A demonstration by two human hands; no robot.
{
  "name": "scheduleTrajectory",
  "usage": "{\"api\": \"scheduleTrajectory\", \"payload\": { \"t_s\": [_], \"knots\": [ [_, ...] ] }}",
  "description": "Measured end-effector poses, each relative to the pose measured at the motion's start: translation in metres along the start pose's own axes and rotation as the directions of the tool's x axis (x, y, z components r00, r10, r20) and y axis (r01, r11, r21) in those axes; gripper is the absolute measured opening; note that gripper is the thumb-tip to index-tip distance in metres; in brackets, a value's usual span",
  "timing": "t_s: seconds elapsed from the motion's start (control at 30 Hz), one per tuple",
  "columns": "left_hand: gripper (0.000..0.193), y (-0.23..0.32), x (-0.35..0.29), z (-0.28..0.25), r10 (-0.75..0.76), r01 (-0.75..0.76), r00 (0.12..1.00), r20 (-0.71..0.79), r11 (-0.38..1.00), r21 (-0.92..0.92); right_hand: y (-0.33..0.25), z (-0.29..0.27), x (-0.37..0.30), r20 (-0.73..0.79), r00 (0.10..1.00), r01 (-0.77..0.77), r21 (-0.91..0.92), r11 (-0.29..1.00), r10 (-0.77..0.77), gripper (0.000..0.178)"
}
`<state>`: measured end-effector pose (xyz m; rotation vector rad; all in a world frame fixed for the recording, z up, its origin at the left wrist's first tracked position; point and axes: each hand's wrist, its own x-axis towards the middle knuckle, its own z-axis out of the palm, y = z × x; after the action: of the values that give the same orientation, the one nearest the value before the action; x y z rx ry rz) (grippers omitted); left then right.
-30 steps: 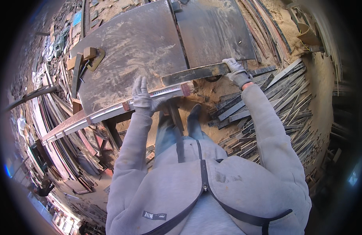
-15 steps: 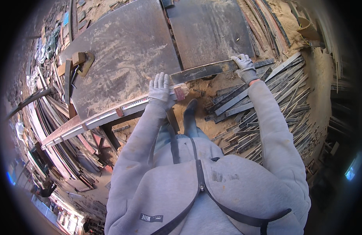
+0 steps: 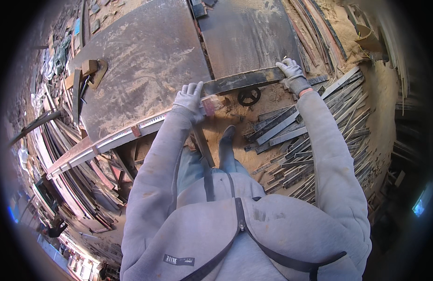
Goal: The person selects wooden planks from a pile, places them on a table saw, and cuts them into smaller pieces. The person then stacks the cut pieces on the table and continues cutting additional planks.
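- in the head view, the right hand (image 3: 293, 77), in a pale knitted glove, has its grip clenched around the right end of a dark plank (image 3: 244, 81).
- the dark plank runs nearly crosswise along the near edge of the table (image 3: 146, 70), under the table's right-hand plate; its long visible face is dark, with a paler worn edge on top.
- the left hand (image 3: 188, 99), gloved alike, is at the plank's left end, palm down with fingers stretched forward; whether its grip is closed on the wood or only resting there, i cannot tell.
- a white measuring strip (image 3: 118, 139) slants along the table's near left edge, and a reddish block (image 3: 208, 106) sits at its right end, just beside the left hand.
- the table is sheeted in brown-grey metal, dusty, with a narrow slot between its two plates.
- on the table's far left, a small wooden block (image 3: 89, 67) lies beside a tan, rounded piece (image 3: 100, 75).
- below the plank, a dark spoked handwheel (image 3: 249, 96) shows.
- to the right, a heap of cut strips (image 3: 319, 136) lies on sandy ground.
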<state>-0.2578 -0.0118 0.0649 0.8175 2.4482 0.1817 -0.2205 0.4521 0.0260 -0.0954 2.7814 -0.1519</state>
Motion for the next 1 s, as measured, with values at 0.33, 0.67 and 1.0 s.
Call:
{"api": "scheduleTrajectory", "payload": {
  "t_s": [0.33,0.67,1.0],
  "knots": [
    [0.118,0.003,-0.007,0.009,0.004,-0.004,0.996,-0.092,1.0,-0.002,-0.004,0.015,-0.008,0.01,0.999,-0.044,-0.079,0.996,0.045,0.094],
    [0.119,0.003,-0.009,0.02,0.001,0.0,0.988,-0.157,1.0,0.007,-0.011,0.02,-0.005,0.018,0.994,-0.104,-0.11,0.989,0.106,0.087],
    [0.136,-0.014,-0.007,0.02,0.034,-0.056,0.994,-0.105,0.975,-0.217,-0.001,0.064,-0.161,-0.155,0.97,-0.157,0.178,0.971,0.185,0.08]
  ]
}}
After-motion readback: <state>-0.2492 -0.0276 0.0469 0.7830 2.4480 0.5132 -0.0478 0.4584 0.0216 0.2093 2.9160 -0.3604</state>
